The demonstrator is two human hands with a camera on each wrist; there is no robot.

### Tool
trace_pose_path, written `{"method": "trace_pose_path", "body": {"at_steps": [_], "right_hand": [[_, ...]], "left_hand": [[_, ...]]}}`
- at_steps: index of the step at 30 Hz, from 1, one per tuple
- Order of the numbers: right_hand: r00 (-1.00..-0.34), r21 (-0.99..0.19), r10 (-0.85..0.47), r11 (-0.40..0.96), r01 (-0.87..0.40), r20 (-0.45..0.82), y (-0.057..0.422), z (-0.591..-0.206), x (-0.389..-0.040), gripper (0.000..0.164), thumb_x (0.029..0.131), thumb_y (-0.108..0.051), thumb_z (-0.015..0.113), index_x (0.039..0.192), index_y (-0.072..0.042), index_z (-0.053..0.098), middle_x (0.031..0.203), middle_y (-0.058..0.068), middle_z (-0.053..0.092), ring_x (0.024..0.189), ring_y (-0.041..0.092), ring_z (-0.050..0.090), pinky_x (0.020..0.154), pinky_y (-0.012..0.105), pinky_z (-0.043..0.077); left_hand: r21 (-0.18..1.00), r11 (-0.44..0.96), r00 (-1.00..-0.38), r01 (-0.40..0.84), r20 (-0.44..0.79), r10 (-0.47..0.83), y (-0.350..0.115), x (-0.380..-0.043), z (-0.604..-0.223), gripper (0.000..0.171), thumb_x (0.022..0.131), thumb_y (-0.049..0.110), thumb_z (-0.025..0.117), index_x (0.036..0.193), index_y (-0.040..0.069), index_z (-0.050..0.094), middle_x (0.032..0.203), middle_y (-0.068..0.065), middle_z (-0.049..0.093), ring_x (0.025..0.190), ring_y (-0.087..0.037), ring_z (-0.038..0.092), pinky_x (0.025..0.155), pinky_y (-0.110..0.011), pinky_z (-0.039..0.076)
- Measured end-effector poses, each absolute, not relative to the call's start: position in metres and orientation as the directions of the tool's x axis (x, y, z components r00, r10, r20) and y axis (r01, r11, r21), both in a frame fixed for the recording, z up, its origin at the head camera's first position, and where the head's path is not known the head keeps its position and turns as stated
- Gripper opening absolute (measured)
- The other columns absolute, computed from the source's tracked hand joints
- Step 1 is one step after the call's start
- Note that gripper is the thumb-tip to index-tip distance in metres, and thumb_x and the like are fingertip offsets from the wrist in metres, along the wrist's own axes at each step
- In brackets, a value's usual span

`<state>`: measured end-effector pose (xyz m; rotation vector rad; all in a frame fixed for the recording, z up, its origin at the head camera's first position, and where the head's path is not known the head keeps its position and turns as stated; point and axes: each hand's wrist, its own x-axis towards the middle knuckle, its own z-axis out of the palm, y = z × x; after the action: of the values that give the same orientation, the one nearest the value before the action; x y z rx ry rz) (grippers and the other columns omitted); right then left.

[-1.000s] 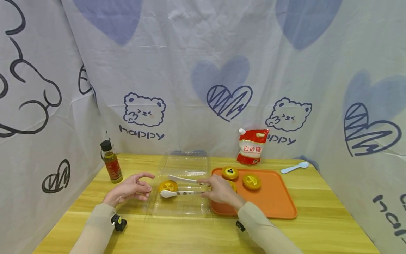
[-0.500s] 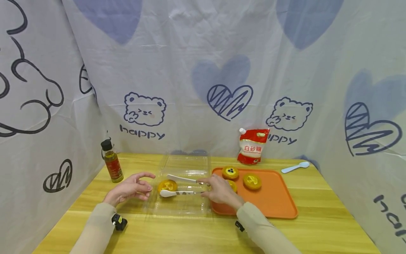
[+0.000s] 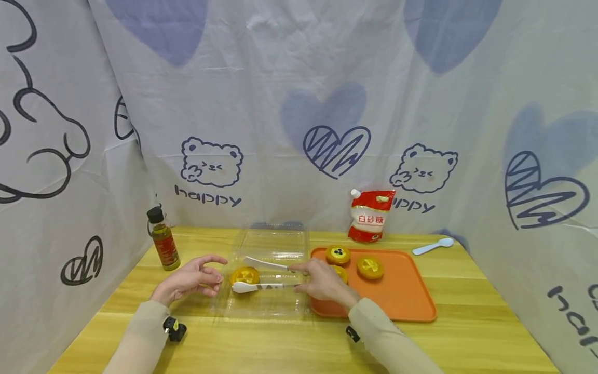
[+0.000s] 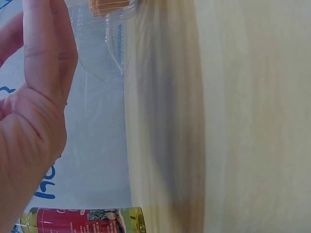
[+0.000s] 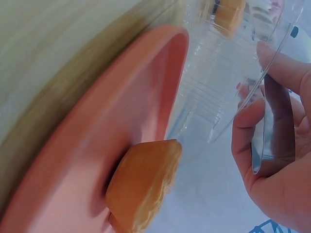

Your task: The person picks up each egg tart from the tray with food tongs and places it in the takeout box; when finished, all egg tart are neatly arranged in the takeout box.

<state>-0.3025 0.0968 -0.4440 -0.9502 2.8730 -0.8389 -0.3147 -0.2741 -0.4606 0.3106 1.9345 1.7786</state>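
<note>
My right hand (image 3: 324, 280) grips a pair of tongs (image 3: 266, 286) with pale, dark-spotted arms. The arms are spread, one on the near side and one on the far side of an egg tart (image 3: 244, 274) in the clear plastic box (image 3: 299, 306). Whether both arms touch the tart I cannot tell. In the right wrist view, curled fingers and thumb hold the tongs' metal end (image 5: 262, 141) over the box's side. My left hand (image 3: 191, 279) hovers by the box's left edge, fingers loosely bent and holding nothing.
An orange tray (image 3: 397, 304) on the right bears several tarts, one an egg tart (image 3: 370, 267). Behind stands a red and white sugar pouch (image 3: 371, 217). A pale blue spoon (image 3: 433, 246) lies back right; an oil bottle (image 3: 164, 241) stands left. The box lid (image 3: 273, 241) leans back, open.
The tongs' tips have shifted slightly left, and the tart in the box sits a touch further left. My left hand has hardly moved.
</note>
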Motion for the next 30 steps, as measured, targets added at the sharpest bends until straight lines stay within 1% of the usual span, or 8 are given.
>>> {"method": "trace_pose_path", "body": {"at_steps": [2, 6, 11, 14, 18, 21, 25, 30], "right_hand": [[-0.817, -0.471, -0.552, 0.684, -0.557, 0.164, 0.097, -0.4442, -0.303, 0.05, 0.083, -0.022, 0.08, 0.13, -0.018, 0.065, 0.126, 0.0, 0.068, 0.094, 0.019, 0.063, 0.086, 0.034, 0.054], [-0.818, -0.435, -0.547, 0.702, -0.564, 0.177, 0.0975, -0.4439, -0.3027, 0.047, 0.083, -0.023, 0.079, 0.128, -0.019, 0.067, 0.12, 0.001, 0.071, 0.095, 0.021, 0.062, 0.079, 0.033, 0.053], [-0.825, -0.426, -0.537, 0.713, -0.557, 0.178, 0.0973, -0.4441, -0.3002, 0.045, 0.084, -0.023, 0.078, 0.127, -0.021, 0.068, 0.119, 0.001, 0.071, 0.097, 0.022, 0.062, 0.077, 0.032, 0.051], [-0.833, -0.418, -0.526, 0.727, -0.545, 0.171, 0.097, -0.4449, -0.299, 0.044, 0.084, -0.024, 0.078, 0.127, -0.024, 0.067, 0.116, 0.001, 0.071, 0.094, 0.02, 0.059, 0.07, 0.027, 0.048], [-0.841, -0.397, -0.514, 0.746, -0.535, 0.169, 0.0953, -0.4452, -0.2986, 0.045, 0.085, -0.026, 0.078, 0.128, -0.026, 0.066, 0.107, 0.002, 0.071, 0.086, 0.015, 0.053, 0.062, 0.024, 0.041], [-0.84, -0.376, -0.515, 0.754, -0.539, 0.171, 0.0931, -0.445, -0.2986, 0.047, 0.084, -0.026, 0.078, 0.129, -0.025, 0.066, 0.107, 0.003, 0.07, 0.085, 0.013, 0.05, 0.062, 0.023, 0.04], [-0.836, -0.363, -0.523, 0.756, -0.544, 0.164, 0.0909, -0.4466, -0.2977, 0.046, 0.083, -0.027, 0.078, 0.128, -0.025, 0.067, 0.111, 0.002, 0.07, 0.089, 0.012, 0.05, 0.065, 0.024, 0.04], [-0.84, -0.379, -0.516, 0.752, -0.539, 0.171, 0.0893, -0.4467, -0.2972, 0.043, 0.083, -0.027, 0.078, 0.125, -0.025, 0.069, 0.098, 0.002, 0.069, 0.083, 0.01, 0.049, 0.061, 0.024, 0.038]], "left_hand": [[0.98, 0.122, -0.854, -0.16, -0.199, 0.481, -0.2738, -0.3143, -0.4605, 0.065, 0.095, 0.005, 0.062, 0.147, -0.003, 0.023, 0.098, -0.018, 0.067, 0.074, -0.019, 0.066, 0.072, -0.035, 0.062], [0.98, 0.115, -0.852, -0.164, -0.199, 0.484, -0.2732, -0.3138, -0.4605, 0.065, 0.095, 0.004, 0.061, 0.147, -0.003, 0.022, 0.098, -0.018, 0.067, 0.074, -0.019, 0.066, 0.072, -0.034, 0.062], [0.98, 0.112, -0.85, -0.166, -0.2, 0.488, -0.2727, -0.3135, -0.462, 0.066, 0.095, 0.005, 0.062, 0.147, -0.003, 0.022, 0.098, -0.018, 0.067, 0.076, -0.02, 0.066, 0.072, -0.034, 0.062], [0.98, 0.112, -0.849, -0.167, -0.2, 0.488, -0.2727, -0.3135, -0.4626, 0.067, 0.094, 0.005, 0.062, 0.147, -0.003, 0.022, 0.098, -0.018, 0.067, 0.076, -0.021, 0.066, 0.072, -0.034, 0.062], [0.981, 0.104, -0.853, -0.163, -0.193, 0.485, -0.2729, -0.3144, -0.4625, 0.065, 0.094, 0.004, 0.061, 0.147, -0.003, 0.023, 0.097, -0.018, 0.067, 0.075, -0.02, 0.066, 0.072, -0.035, 0.062], [0.983, 0.097, -0.854, -0.155, -0.183, 0.487, -0.2738, -0.3152, -0.4618, 0.064, 0.095, 0.003, 0.06, 0.146, -0.003, 0.023, 0.097, -0.018, 0.067, 0.075, -0.02, 0.067, 0.073, -0.035, 0.062], [0.984, 0.098, -0.848, -0.152, -0.181, 0.499, -0.275, -0.3146, -0.4629, 0.065, 0.095, 0.003, 0.06, 0.146, -0.004, 0.022, 0.098, -0.019, 0.067, 0.077, -0.02, 0.066, 0.074, -0.035, 0.062], [0.983, 0.101, -0.853, -0.153, -0.183, 0.489, -0.2743, -0.3128, -0.4628, 0.066, 0.095, 0.004, 0.061, 0.147, -0.003, 0.022, 0.099, -0.019, 0.067, 0.077, -0.02, 0.066, 0.074, -0.035, 0.062]]}}
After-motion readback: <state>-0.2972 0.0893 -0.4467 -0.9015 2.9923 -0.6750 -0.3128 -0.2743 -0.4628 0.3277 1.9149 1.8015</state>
